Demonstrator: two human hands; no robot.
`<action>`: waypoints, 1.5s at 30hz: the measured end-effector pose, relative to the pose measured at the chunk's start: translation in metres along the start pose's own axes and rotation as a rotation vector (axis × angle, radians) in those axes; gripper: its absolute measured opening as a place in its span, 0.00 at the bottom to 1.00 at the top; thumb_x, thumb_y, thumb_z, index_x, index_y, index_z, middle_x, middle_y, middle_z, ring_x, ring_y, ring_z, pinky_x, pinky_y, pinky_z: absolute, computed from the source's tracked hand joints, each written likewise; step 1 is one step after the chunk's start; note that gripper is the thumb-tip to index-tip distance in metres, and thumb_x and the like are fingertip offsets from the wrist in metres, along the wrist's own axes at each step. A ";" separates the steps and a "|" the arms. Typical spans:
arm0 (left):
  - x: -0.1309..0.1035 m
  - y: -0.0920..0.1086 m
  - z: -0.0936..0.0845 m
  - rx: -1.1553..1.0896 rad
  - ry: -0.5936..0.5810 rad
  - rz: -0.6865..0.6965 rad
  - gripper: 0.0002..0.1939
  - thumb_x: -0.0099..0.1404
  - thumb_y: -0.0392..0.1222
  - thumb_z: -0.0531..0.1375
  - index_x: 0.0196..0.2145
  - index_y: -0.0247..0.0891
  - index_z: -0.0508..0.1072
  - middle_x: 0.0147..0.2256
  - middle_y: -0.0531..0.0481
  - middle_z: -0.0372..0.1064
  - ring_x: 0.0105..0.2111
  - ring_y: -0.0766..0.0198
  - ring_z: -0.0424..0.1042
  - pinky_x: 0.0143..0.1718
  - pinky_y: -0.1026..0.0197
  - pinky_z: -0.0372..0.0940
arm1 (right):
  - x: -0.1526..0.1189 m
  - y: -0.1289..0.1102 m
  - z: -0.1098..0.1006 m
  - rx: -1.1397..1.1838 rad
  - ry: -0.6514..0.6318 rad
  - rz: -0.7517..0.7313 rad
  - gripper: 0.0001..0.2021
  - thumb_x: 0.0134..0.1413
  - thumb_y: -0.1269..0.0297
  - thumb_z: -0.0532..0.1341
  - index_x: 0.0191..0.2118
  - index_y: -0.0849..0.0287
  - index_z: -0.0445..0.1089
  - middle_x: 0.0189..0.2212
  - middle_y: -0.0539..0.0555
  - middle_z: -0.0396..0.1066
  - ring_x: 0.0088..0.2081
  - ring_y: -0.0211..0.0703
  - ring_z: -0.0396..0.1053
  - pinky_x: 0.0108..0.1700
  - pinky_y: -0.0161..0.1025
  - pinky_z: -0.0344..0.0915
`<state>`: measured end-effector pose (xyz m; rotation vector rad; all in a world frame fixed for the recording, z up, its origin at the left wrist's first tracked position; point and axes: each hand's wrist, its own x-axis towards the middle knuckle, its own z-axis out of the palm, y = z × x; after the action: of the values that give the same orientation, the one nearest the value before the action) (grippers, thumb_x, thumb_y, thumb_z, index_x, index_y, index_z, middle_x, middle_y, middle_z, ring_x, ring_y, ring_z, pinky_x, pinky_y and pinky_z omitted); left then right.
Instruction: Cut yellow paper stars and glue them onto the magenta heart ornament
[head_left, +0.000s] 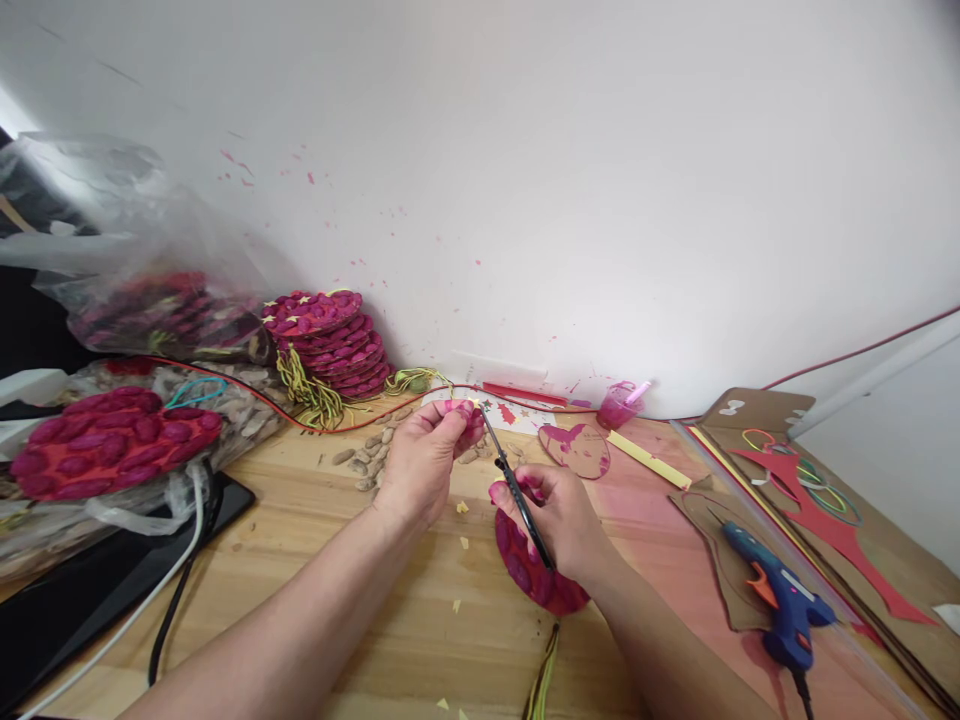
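Observation:
My left hand (431, 445) is closed in a pinch on a small piece of yellow paper (475, 403) at its fingertips. Black scissors (517, 490) are gripped in my right hand (559, 515), their blades pointing up toward the yellow piece. Pink stains mark the fingertips of both hands. Beneath the right hand lies a round magenta disc (536, 580) covered in bumps, partly hidden by that hand, with a yellow-green tassel (543, 675) below it. Small yellow scraps (463, 508) are scattered on the wooden table.
At the back left stands a stack of magenta discs (337, 345); another disc (120, 440) lies nearer. Loose peanuts (367, 455) are behind my left hand. A pink cup (621, 405) stands by the wall. On the right are a blue glue gun (787, 600), cardboard (724, 570) and red paper (832, 520).

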<state>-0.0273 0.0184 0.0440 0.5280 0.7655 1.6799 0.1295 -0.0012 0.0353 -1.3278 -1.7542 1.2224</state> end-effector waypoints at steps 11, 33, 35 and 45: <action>0.000 0.000 0.000 0.000 0.001 0.006 0.16 0.46 0.42 0.74 0.28 0.32 0.75 0.27 0.52 0.73 0.27 0.71 0.70 0.35 0.66 0.68 | 0.003 0.005 0.000 -0.006 0.004 -0.003 0.23 0.49 0.46 0.66 0.20 0.57 0.59 0.14 0.45 0.56 0.15 0.32 0.53 0.17 0.33 0.48; 0.006 0.010 -0.004 0.038 -0.019 -0.034 0.16 0.43 0.43 0.75 0.26 0.32 0.75 0.27 0.49 0.75 0.28 0.68 0.73 0.35 0.65 0.70 | 0.003 0.004 -0.010 -0.055 -0.011 -0.033 0.23 0.50 0.46 0.65 0.20 0.57 0.59 0.15 0.43 0.53 0.14 0.31 0.51 0.16 0.33 0.49; 0.008 0.012 -0.006 0.050 -0.039 -0.054 0.16 0.44 0.42 0.75 0.26 0.32 0.75 0.27 0.49 0.75 0.28 0.68 0.74 0.35 0.65 0.71 | 0.003 0.004 -0.015 -0.064 -0.040 -0.037 0.23 0.51 0.47 0.65 0.20 0.57 0.57 0.15 0.43 0.52 0.15 0.31 0.51 0.16 0.32 0.49; 0.014 0.019 -0.015 0.199 -0.171 -0.200 0.12 0.49 0.38 0.73 0.28 0.30 0.76 0.27 0.44 0.76 0.26 0.66 0.75 0.32 0.66 0.72 | 0.005 -0.001 -0.039 -0.174 -0.131 -0.086 0.21 0.52 0.51 0.64 0.19 0.58 0.59 0.16 0.44 0.54 0.20 0.33 0.54 0.22 0.34 0.49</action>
<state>-0.0540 0.0262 0.0472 0.7003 0.8359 1.3637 0.1621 0.0158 0.0508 -1.2776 -2.0286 1.1536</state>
